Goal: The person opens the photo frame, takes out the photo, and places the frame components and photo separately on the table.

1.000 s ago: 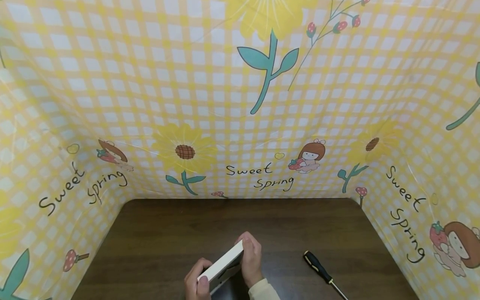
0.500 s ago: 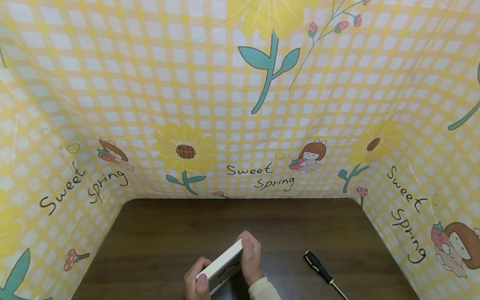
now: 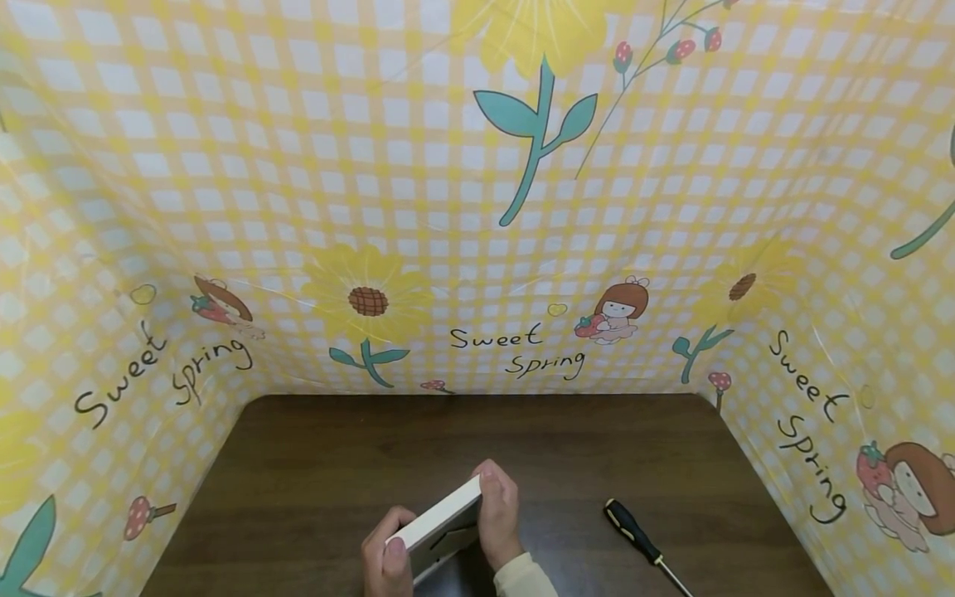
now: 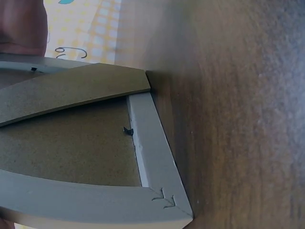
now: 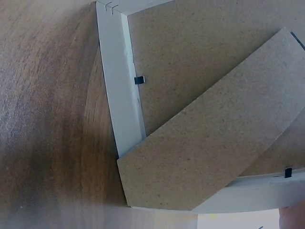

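Note:
Both hands grip a white picture frame (image 3: 440,507), tilted up on edge near the table's front, its back turned toward the person. My left hand (image 3: 386,554) holds the lower left end, thumb over the white edge. At the upper right end, my right hand (image 3: 498,516) wraps round the frame's side. The right wrist view shows the brown backing board (image 5: 176,62) inside the white border, with a flat easel stand (image 5: 205,138) lying slantwise across it. Small black tabs (image 5: 139,80) sit along the inner border. The picture side is hidden.
A screwdriver (image 3: 630,529) with a black and yellow handle lies on the dark wooden table (image 3: 336,448) to the right. Yellow checked cloth (image 3: 485,274) with flower prints encloses the table at the back and both sides.
The frame's left end has shifted slightly left and up, together with my left hand. My right hand stays nearly in place, and the screwdriver has not moved.

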The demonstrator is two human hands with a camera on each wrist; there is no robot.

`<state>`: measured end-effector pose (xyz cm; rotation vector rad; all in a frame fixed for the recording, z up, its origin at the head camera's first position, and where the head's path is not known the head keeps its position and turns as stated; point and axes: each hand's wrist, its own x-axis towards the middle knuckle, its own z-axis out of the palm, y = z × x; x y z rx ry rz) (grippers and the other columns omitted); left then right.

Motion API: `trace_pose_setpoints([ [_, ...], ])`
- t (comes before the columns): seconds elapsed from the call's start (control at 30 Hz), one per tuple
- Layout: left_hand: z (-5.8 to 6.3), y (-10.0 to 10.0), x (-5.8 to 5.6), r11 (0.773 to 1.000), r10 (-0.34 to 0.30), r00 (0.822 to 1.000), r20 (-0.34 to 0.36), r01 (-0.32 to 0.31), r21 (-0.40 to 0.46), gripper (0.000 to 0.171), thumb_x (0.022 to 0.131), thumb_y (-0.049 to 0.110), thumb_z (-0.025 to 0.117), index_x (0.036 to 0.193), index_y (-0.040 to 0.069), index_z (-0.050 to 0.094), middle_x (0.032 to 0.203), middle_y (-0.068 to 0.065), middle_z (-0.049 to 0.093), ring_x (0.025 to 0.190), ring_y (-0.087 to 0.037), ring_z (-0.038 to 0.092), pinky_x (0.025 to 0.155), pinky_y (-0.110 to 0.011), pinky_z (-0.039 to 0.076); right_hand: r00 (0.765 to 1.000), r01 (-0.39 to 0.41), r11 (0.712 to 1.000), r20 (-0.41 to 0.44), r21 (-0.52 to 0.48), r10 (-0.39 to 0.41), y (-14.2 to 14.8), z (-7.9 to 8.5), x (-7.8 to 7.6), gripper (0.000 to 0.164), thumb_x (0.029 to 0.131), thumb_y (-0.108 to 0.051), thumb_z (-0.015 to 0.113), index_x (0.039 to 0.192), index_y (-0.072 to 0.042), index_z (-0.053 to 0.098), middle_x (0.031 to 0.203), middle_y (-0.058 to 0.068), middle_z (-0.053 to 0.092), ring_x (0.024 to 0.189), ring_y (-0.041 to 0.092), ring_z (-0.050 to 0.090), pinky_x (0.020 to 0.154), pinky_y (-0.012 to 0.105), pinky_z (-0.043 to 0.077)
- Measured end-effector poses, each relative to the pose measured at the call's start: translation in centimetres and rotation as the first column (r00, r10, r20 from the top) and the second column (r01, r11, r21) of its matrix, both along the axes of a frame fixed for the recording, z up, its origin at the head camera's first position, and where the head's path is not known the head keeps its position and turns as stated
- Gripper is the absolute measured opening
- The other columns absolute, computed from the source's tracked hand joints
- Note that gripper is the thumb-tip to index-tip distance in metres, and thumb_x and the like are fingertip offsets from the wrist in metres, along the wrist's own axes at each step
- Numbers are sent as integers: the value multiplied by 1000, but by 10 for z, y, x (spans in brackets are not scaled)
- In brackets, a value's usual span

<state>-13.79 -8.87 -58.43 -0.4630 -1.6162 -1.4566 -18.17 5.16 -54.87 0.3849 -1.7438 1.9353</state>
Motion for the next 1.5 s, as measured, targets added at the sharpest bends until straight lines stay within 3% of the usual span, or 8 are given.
trace_pose_setpoints([
  [0.47,3,-2,0,1000,3,999,35,-3,-8,46,103,34,32,81,7,62,68,3,57,57,-5,50,48,-20,37,997,42,998,-71,41,-39,3,-3,4,30,94,10,39,73,-3,56,61,6,48,58,15,47,55,27,41],
  [0.73,2,-5,-4,1000,9,1000,22,-9,-30,47,104,33,30,81,7,62,69,2,57,58,-6,50,49,-20,36,996,49,998,-72,49,-46,2,19,16,30,92,13,36,72,-1,53,60,3,46,57,14,46,55,27,40],
  [1.0,4,-6,-8,1000,1,997,76,0,-5,46,102,28,27,80,8,62,68,3,58,59,-7,51,50,-22,37,995,54,998,-81,43,-51,3,-6,7,31,92,12,35,72,-5,52,60,5,43,59,12,44,54,28,37],
  [1.23,7,-8,-15,1000,-25,996,91,24,9,41,97,14,26,81,6,62,69,0,59,60,-8,53,52,-23,39,995,47,998,-85,53,-43,6,-8,6,32,95,8,38,70,-8,49,59,6,38,56,12,39,52,25,36],
  [1.5,7,-10,-21,998,-42,991,129,36,48,39,96,11,27,81,4,62,71,-1,59,62,-10,53,54,-25,39,994,73,993,-90,92,-65,8,-11,10,32,95,5,38,68,-11,42,62,-6,33,58,1,33,49,22,31],
])
